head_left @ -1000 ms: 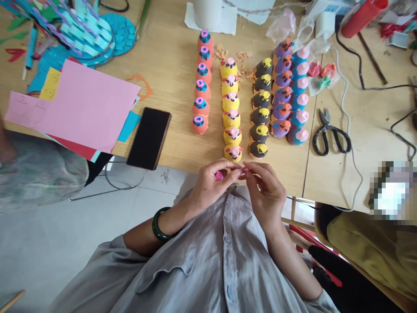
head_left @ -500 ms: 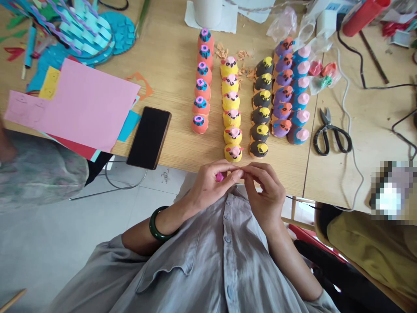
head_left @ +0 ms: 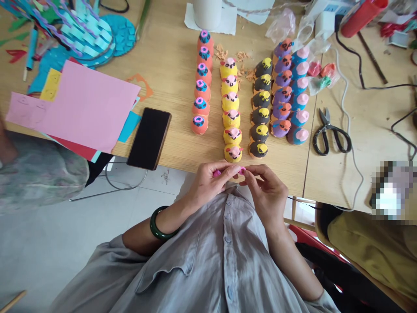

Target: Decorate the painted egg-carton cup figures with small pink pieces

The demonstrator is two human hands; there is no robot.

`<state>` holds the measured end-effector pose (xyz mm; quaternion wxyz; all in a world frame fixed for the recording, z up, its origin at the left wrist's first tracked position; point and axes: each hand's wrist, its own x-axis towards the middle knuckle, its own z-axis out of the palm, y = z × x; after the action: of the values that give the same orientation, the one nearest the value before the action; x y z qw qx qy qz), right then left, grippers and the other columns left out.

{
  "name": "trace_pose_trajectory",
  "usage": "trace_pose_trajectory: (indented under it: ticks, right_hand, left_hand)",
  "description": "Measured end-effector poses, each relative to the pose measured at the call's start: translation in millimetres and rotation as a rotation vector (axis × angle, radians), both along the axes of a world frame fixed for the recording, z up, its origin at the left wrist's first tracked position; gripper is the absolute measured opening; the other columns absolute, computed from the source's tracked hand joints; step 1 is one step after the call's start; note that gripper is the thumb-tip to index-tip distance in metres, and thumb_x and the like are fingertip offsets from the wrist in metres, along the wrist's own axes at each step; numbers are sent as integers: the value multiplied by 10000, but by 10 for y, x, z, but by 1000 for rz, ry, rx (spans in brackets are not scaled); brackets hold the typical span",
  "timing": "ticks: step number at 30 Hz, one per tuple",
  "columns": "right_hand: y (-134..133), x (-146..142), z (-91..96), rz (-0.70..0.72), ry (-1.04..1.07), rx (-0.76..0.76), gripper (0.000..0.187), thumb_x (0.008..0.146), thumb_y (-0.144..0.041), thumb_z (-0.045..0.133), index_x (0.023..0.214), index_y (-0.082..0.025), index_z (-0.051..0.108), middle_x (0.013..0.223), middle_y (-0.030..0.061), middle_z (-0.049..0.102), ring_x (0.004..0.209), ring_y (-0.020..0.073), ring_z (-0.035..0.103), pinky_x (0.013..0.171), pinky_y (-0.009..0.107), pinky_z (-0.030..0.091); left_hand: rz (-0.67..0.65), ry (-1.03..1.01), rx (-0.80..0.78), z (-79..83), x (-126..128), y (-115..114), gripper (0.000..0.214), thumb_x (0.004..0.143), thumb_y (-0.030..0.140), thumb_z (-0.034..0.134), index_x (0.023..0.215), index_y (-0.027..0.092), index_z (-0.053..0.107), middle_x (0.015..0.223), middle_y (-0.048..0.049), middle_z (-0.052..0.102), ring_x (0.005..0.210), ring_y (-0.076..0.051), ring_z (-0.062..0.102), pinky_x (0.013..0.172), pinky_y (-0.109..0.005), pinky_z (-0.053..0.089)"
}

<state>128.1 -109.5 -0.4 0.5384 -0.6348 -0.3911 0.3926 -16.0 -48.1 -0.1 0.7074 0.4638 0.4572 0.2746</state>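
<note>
At the table's front edge, my left hand (head_left: 208, 184) is closed on pink modelling clay (head_left: 216, 173), part of which shows by the base of its thumb. More of the clay pokes out at its fingertips, where my right hand (head_left: 269, 193) pinches it between thumb and fingers. Just beyond stand rows of small rounded figures: yellow ones with pink tops (head_left: 231, 102), black ones with yellow tops (head_left: 261, 99), and orange ones with blue tops and pink rings (head_left: 202, 89). Farther right are purple figures with orange tops (head_left: 281, 111) and blue ones with pink tops (head_left: 299, 102).
Left of the rows lie a phone (head_left: 149, 138) and pink paper (head_left: 97, 106). Black-handled scissors (head_left: 331, 132), cables and bagged coloured clay (head_left: 325, 71) are to the right. Orange crumbs (head_left: 243, 55) lie behind. People sit at both sides.
My fingertips have parted slightly, and pink clay now shows between them. The right hand has shifted a little to the right. The figures stay where they were.
</note>
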Motion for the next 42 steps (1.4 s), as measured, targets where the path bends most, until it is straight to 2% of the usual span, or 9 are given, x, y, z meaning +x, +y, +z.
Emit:
trace_pose_trajectory:
  ticks: [3, 6, 10, 14, 24, 30, 35, 39, 42]
  right_hand:
    - [14, -9, 19, -31, 5, -5, 37, 878, -277, 743, 885, -243, 753, 832, -12, 688, 716, 121, 639, 622, 247, 621]
    - [43, -15, 38, -45, 101, -48, 71, 843, -297, 774, 843, -230, 750, 803, -13, 687, 671, 115, 626, 573, 236, 616]
    - [76, -10, 45, -61, 263, -102, 124, 803, -330, 807, 804, -219, 752, 775, -16, 684, 605, 95, 598, 528, 220, 607]
    - [79, 0, 41, -47, 311, -103, 124, 798, -335, 814, 806, -223, 762, 754, -20, 677, 601, 89, 592, 531, 209, 607]
    - [68, 5, 23, -15, 292, -142, 162, 811, -369, 798, 833, -215, 752, 766, -13, 689, 618, 102, 607, 553, 229, 620]
    - [80, 13, 17, -11, 243, -148, 200, 819, -406, 785, 822, -213, 731, 758, -10, 668, 617, 109, 599, 547, 241, 622]
    - [77, 26, -8, -2, 271, -161, 216, 814, -417, 786, 807, -208, 731, 743, -13, 648, 625, 108, 588, 547, 238, 626]
    - [88, 10, 8, 20, 321, -170, 192, 830, -400, 777, 835, -211, 747, 752, -14, 657, 627, 97, 585, 560, 222, 625]
    - [107, -3, 26, 23, 324, -174, 210, 816, -407, 790, 897, -217, 747, 781, -8, 675, 632, 103, 595, 547, 226, 623]
  left_hand:
    - [-2, 85, 257, 28, -1, -6, 350, 966, 443, 600, 830, 156, 745, 810, -35, 701, 548, -68, 534, 485, -198, 425]
    - [-10, 164, 508, 44, 0, -7, 268, 989, 351, 587, 949, 158, 768, 876, -59, 750, 745, -128, 666, 648, -229, 510]
    - [24, 219, 676, 16, -7, -10, 225, 987, 279, 602, 1099, 159, 756, 904, -56, 769, 727, -117, 652, 665, -237, 507]
    - [33, 222, 787, -30, -7, -12, 193, 968, 240, 634, 1098, 164, 756, 881, -45, 759, 755, -113, 666, 692, -227, 523]
    - [31, 175, 635, -16, 9, 13, 110, 929, 218, 673, 946, 178, 774, 875, -42, 785, 768, -129, 701, 689, -234, 532]
    - [2, 161, 458, 49, -9, 11, 236, 962, 341, 626, 955, 170, 788, 895, -59, 786, 755, -146, 703, 672, -246, 542]
    - [42, 176, 454, 5, 1, 6, 285, 934, 364, 672, 1125, 173, 760, 1009, -72, 801, 845, -166, 727, 754, -261, 561]
    - [35, 173, 511, -30, 8, 20, 159, 924, 300, 685, 958, 180, 784, 897, -44, 793, 779, -142, 703, 719, -247, 535]
    - [54, 178, 506, -33, 6, 29, 149, 928, 287, 680, 941, 179, 781, 887, -42, 790, 788, -141, 701, 714, -241, 527]
